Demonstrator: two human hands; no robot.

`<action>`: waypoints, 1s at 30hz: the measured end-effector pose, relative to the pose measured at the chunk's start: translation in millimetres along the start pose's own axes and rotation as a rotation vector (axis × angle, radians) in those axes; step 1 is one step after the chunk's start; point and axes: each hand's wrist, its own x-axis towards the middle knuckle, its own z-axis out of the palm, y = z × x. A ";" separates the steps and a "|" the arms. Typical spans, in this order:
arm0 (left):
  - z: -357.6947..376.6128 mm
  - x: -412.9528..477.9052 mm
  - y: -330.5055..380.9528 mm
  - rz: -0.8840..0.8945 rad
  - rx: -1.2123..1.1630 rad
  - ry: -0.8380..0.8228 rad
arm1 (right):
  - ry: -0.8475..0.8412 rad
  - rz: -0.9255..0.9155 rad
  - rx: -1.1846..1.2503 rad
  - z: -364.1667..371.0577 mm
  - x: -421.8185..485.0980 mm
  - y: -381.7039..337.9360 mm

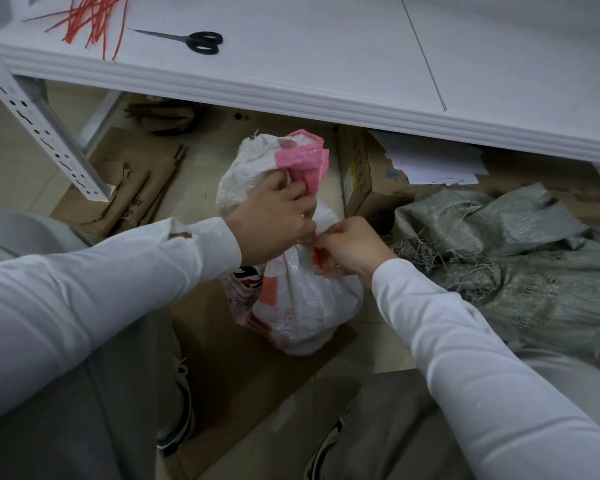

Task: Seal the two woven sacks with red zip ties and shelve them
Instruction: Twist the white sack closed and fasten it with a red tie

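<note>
White sack (pixel 302 306) stands upright on the floor between the person's knees, stuffed full, though what's in it you can't see. Its bunched neck points up toward the white surface (pixel 326 74). Left hand (pixel 274 220) grips that neck, and right hand (pixel 350 249) pinches a red zip tie (pixel 317 258) at it. Grey sack (pixel 516 244) lies slumped just to the right. Behind them, a cardboard box (pixel 368 181) holds loose paper (pixel 430 161).

White long sleeves (pixel 118 271) reach the wrists, above grey trousers (pixel 395 427) and white-and-dark trainers (pixel 179 410).
</note>
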 end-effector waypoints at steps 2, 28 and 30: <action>0.4 -0.1 -0.9 -0.011 0.014 -0.018 | 0.016 -0.017 -0.031 1.2 1.2 0.6; 3.2 -3.9 3.2 0.027 -0.175 0.050 | -0.080 -0.145 -0.649 -11.6 -7.1 -5.8; 3.3 -5.8 4.2 0.028 -0.206 0.035 | -0.074 -0.181 -0.738 -10.4 -5.2 -3.7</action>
